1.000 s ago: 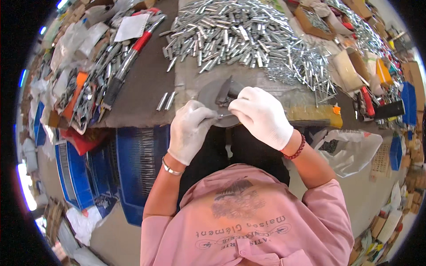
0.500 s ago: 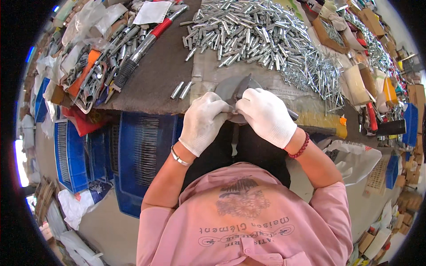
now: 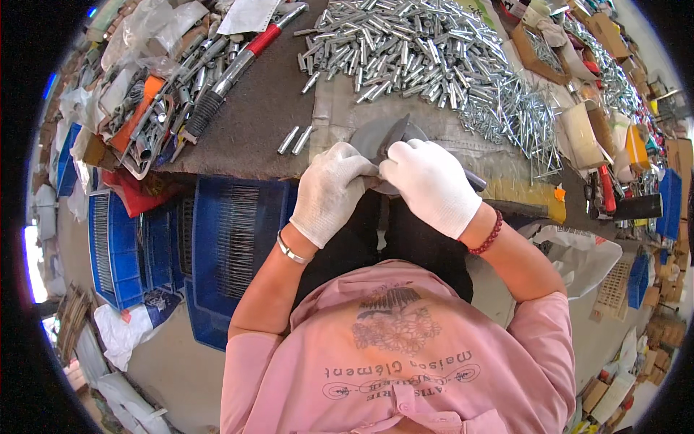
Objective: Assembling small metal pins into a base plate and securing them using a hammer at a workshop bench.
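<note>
Both my hands wear white knit gloves and meet at the bench's near edge. The fingers of my left hand [image 3: 334, 189] are closed in a pinch; what is between them is hidden. Close beside it, my right hand [image 3: 428, 182] is curled with its fingertips pressed together, its contents also hidden. Just beyond the fingertips is a round grey metal disc [image 3: 369, 137] with a dark upright blade-like piece [image 3: 394, 136] on it. Two short silver metal tubes [image 3: 295, 140] lie side by side to the left of the disc.
A large heap of silver tubes [image 3: 405, 50] covers the far bench, with thin nails or pins [image 3: 517, 123] on its right. Hand tools [image 3: 155, 116] and a red-banded bar [image 3: 242, 64] lie at left. Below the bench stand blue bins [image 3: 235, 246] of long thin rods. A hammer-like handle [image 3: 520, 206] lies at right.
My hands stay together at the disc, with only slight finger shifts. The left hand turns a little, and the view has moved slightly.
</note>
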A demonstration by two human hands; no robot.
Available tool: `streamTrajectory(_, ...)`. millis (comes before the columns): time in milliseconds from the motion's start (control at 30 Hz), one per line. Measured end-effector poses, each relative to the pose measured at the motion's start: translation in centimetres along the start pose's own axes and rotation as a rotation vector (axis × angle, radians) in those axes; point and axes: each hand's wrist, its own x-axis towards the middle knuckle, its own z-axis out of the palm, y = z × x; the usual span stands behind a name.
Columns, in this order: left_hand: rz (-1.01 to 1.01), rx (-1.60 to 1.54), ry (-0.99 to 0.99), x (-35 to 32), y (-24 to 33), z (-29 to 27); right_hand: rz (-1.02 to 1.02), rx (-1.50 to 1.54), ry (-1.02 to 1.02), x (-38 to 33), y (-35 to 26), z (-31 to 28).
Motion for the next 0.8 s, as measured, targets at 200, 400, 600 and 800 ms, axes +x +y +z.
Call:
streamTrajectory(200,-0.029,-0.024,-0.045,0.1,-0.3,-0.5,0.125,-0.147,0.012,-0.9,0.4,-0.8)
streamTrajectory(400,-0.057,-0.046,-0.082,0.4,-0.6,-1.0,0.338,-0.044,0.111,-4.4,2.9,-1.1)
streamTrajectory(600,0.007,-0.035,-0.104,0.6,-0.8,-1.2,0.281,0.029,0.085,-6.4,-0.7,-2.9)
streamTrajectory(800,-0.001,-0.025,-0.112,0.9,-0.6,-1.4,0.292,-0.022,-0.079,-6.8,-1.0,-1.3)
